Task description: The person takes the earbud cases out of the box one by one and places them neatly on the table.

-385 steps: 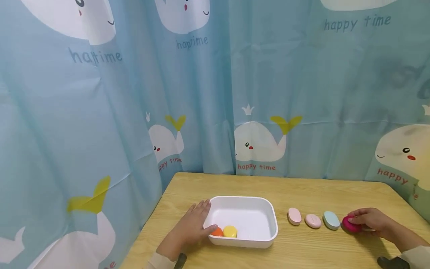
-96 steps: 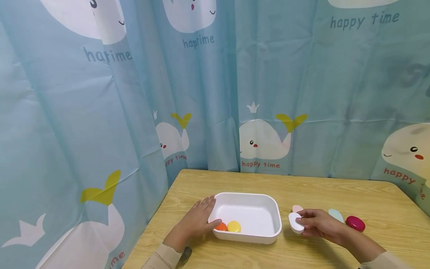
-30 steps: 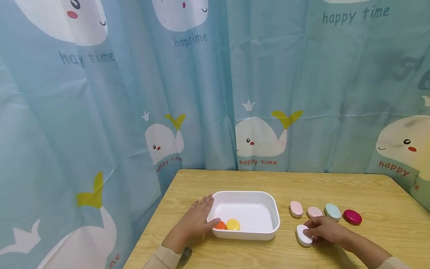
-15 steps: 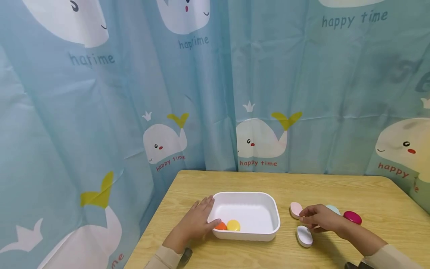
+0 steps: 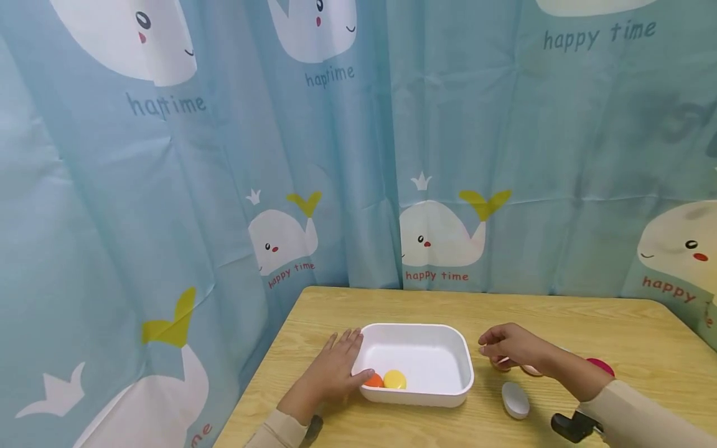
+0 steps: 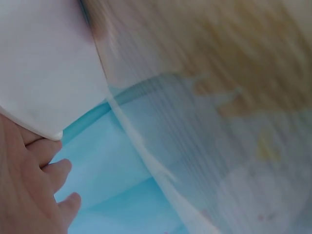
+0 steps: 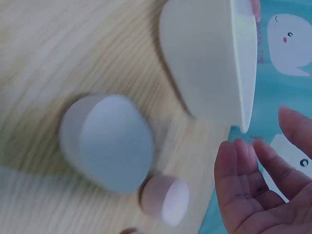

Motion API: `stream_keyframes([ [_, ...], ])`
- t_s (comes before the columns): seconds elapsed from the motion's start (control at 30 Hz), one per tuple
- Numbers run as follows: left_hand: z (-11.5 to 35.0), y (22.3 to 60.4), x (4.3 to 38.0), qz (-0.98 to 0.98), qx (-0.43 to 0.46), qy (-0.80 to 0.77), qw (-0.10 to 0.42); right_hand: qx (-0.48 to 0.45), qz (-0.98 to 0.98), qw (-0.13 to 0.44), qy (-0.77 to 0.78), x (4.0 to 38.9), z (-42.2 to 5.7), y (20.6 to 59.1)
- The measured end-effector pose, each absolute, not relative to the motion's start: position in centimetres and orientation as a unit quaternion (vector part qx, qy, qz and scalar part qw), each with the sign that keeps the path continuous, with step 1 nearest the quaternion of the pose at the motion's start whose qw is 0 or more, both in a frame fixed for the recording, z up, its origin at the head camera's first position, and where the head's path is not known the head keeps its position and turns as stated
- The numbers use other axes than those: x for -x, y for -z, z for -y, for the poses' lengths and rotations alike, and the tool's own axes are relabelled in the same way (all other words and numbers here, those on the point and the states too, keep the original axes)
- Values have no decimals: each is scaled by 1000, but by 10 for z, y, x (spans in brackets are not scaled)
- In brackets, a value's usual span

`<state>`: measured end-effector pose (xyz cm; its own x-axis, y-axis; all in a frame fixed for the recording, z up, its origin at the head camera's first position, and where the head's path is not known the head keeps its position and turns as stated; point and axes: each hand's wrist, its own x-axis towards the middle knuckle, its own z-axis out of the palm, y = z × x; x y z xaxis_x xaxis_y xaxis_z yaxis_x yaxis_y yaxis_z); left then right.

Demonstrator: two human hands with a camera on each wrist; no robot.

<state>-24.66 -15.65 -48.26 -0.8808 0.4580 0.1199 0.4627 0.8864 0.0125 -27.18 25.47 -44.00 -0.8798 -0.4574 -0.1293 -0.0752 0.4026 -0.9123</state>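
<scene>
My left hand (image 5: 334,367) rests on the left side of a white tray (image 5: 462,398), fingers straight along the rim and thumb over the front corner. In the left wrist view, its fingertips (image 6: 59,171) are at the tray's edge. An orange soap bar (image 5: 374,380) and a yellow one (image 5: 394,379) lie inside. My right hand (image 5: 515,346) hovers over a pale pink soap bar (image 5: 500,366), partly hiding it. The right wrist view shows its fingers loosely bent with nothing between them. A white soap bar (image 5: 515,400) lies on the table below that hand.
Behind the right forearm, another pink soap bar (image 5: 531,371) and a magenta one (image 5: 602,366) are partly hidden; the pale green one is almost covered. The wooden table (image 5: 560,305) meets a blue whale-print curtain (image 5: 358,249) at the back and left.
My right hand has let go of the white soap bar on the table, then moved up and left to the pale pink bar. The left hand stays on the tray.
</scene>
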Motion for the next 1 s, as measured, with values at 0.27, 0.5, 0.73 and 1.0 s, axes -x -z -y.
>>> stream_keyframes([
  [0.27,159,480,245,968,241,7,70,142,-835,175,503,284,-223,438],
  [0.5,158,481,248,968,242,7,69,158,-823,184,514,292,-207,442],
  [0.73,156,482,249,967,244,-6,72,145,-816,185,528,296,-191,447],
  [1.0,155,480,249,968,241,-4,73,122,-811,179,544,299,-164,452],
])
